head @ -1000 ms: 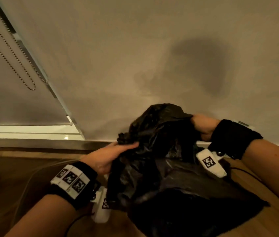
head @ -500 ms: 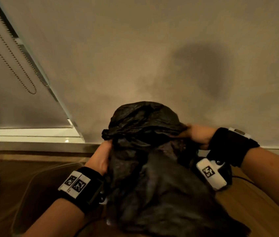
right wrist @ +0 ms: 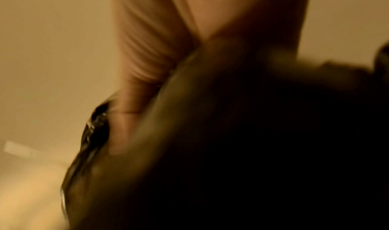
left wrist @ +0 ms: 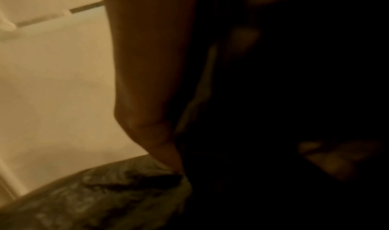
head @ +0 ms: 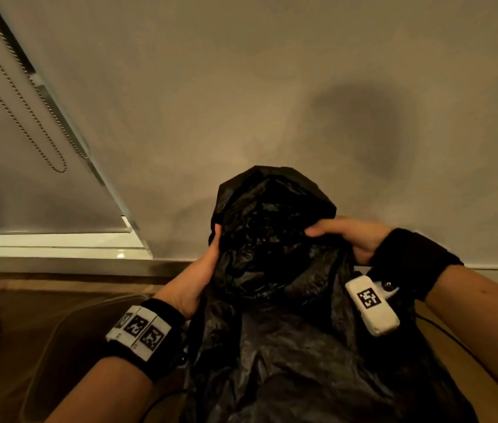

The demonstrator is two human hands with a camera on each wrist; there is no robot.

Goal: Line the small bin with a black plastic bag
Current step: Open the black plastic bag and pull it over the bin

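Shiny crinkly plastic, soft cloth, smooth wall

You hold a black plastic bag (head: 275,300) that is thin, wrinkled and a bit shiny. On both sides of the bag you wear soft black cloth wrist bands (head: 409,264) with smooth white plastic tags (head: 373,303). Behind the bag the wall (head: 241,87) looks flat and matt. Left of the bag hangs a shiny metal bead chain (head: 28,111), and under the bag the wood floor (head: 58,300) looks smooth with a slight shine.

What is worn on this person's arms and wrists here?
Forearms bare, no sleeves. Each wrist carries a black band: the left wrist band bears white tags with black square codes; at the right wrist band hangs a white block with one such code.
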